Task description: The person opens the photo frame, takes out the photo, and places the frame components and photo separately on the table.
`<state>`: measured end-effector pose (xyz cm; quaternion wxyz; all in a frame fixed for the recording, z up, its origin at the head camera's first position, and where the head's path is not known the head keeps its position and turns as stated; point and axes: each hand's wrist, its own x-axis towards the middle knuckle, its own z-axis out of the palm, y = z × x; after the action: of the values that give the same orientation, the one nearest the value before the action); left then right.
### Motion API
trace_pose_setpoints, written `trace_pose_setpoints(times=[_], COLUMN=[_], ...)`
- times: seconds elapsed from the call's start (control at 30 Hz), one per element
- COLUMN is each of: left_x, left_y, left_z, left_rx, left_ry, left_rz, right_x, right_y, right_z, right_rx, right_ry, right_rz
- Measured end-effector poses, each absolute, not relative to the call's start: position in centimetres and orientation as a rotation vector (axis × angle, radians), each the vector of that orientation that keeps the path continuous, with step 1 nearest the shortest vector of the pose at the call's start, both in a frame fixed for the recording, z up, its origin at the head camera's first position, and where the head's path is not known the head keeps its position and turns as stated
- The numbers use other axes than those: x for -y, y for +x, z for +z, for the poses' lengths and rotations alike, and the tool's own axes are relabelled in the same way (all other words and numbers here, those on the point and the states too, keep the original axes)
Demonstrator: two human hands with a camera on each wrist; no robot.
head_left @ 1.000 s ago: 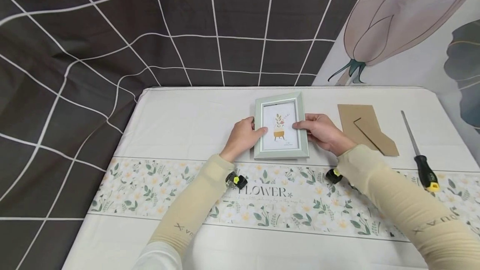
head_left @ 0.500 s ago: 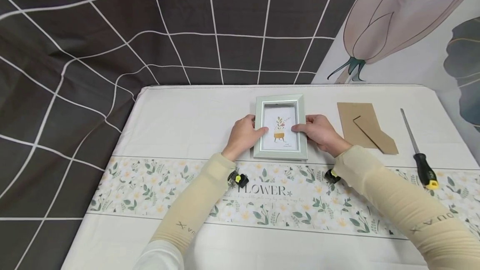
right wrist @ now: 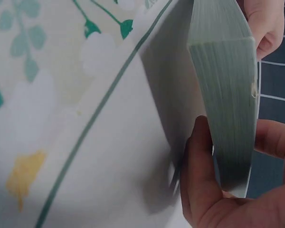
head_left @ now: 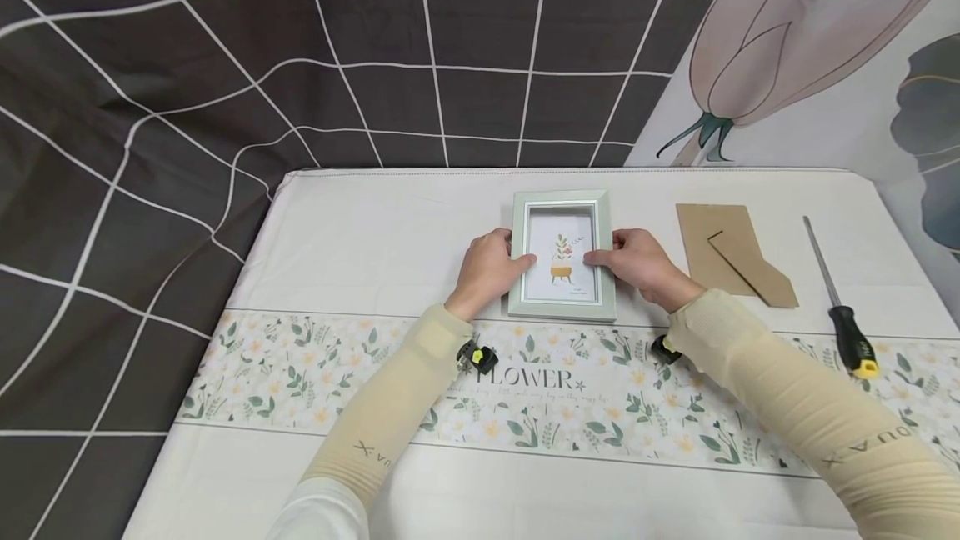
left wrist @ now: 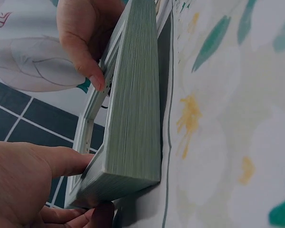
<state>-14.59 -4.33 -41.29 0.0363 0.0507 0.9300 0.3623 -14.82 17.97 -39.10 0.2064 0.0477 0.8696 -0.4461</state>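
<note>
A pale green picture frame (head_left: 562, 311) with a plant-pot print inside is held between both hands, its front facing up toward the head camera. My left hand (head_left: 487, 269) grips its left side, thumb over the front and fingers beneath. On the opposite side my right hand (head_left: 648, 265) pinches the edge the same way. In the left wrist view the thick side of the frame (left wrist: 135, 104) shows, with the left thumb on its face. The right wrist view has fingers under the frame (right wrist: 228, 95), above a shadow on the cloth.
Right of the frame lies a brown backing board (head_left: 712, 232) with a stand leg (head_left: 765, 277) on it. Farther right is a screwdriver (head_left: 851, 344) with a black and yellow handle. A flower-banded white tablecloth (head_left: 360, 248) covers the table; a dark grid curtain (head_left: 480, 48) hangs behind.
The frame has tilted a little and straightened between the hands, so the print's position behind the opening looks slightly lower. Both hands keep their hold; the other things stay put.
</note>
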Motion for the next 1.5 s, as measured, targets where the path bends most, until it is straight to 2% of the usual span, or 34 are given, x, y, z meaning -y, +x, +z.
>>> trace_pose_setpoints(times=[0.33, 0.83, 1.2, 1.5], left_x=[4.0, 4.1, 5.6, 8.9], left_y=[-14.6, -14.7, -15.1, -15.2], left_z=[-41.1, -40.8, -38.8, -37.3], left_rx=[-2.895, -2.951, -3.041, -3.075], left_ry=[0.169, 0.148, 0.168, 0.063], left_rz=[1.116, 1.044, 0.89, 0.799], right_x=[-18.2, -18.4, -17.2, -16.1], right_y=[-15.1, -15.1, -15.0, -14.8], right_z=[-39.0, -38.7, -38.1, -37.8], right_rx=[-2.475, -2.47, -2.377, -2.207], right_ry=[0.113, 0.094, 0.04, -0.063], right_rz=[-1.099, -1.13, -1.394, -1.625])
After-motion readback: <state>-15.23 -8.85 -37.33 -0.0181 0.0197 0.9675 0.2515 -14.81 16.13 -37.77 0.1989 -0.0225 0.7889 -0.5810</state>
